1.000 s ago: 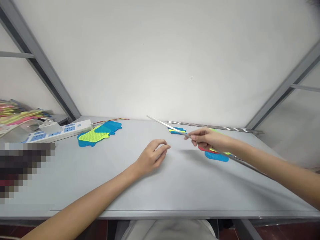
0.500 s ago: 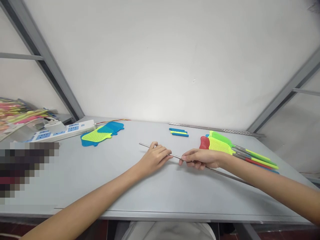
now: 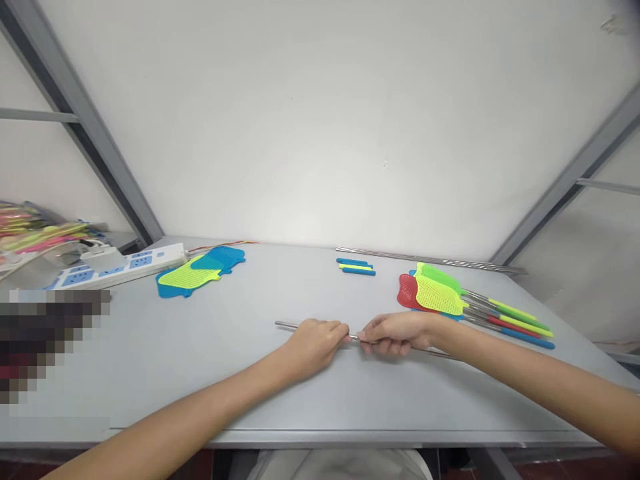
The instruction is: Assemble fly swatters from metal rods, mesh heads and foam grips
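Note:
A thin metal rod [image 3: 286,325] runs through both of my hands above the front half of the grey table. My left hand [image 3: 316,343] is closed around its left part, and the rod's tip sticks out beyond the fingers. Close by on the right, my right hand [image 3: 393,333] pinches the same rod between thumb and fingers. A short shiny stretch shows between the two hands. Past my right hand the rod carries on under the forearm, where its far end is hidden.
Finished fly swatters [image 3: 440,297] lie stacked at the right. Short blue and yellow grip tubes [image 3: 356,267] and more metal rods [image 3: 430,259] lie along the wall. Loose swatter heads [image 3: 200,272] and a white power strip [image 3: 163,259] are at the left.
Both hands have come slightly lower and nearer to me. My left hand has turned over the rod and closed more fully around it; the rod now lies flatter in view.

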`<state>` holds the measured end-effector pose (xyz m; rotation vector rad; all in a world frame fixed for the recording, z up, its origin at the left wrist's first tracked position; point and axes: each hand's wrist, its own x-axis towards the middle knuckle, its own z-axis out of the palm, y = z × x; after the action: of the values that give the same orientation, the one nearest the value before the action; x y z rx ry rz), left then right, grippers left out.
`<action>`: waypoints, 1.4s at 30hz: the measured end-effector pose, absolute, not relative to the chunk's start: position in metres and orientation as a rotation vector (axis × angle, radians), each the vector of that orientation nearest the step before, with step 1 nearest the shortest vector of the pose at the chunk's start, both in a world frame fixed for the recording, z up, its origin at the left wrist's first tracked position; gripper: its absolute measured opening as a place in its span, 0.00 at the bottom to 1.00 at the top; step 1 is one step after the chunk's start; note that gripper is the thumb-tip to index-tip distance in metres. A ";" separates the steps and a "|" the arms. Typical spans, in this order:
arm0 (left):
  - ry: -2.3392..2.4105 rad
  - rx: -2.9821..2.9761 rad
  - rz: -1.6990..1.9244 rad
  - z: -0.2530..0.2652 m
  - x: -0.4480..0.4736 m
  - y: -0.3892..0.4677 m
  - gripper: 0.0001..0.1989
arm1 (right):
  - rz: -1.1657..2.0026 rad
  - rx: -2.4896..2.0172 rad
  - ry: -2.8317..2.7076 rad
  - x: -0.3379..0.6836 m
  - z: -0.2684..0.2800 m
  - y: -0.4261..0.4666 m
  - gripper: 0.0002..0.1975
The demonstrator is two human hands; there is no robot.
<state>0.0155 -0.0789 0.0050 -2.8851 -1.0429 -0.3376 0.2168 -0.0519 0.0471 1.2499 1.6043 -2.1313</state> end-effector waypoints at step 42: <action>-1.784 -2.694 -0.688 0.010 0.008 -0.061 0.22 | -2.041 1.715 2.828 0.190 0.064 -0.062 0.17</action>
<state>0.0084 -0.0608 0.0103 -2.6941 -1.7844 -0.6879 0.1901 -0.0623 0.0638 1.7145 2.8281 -2.0411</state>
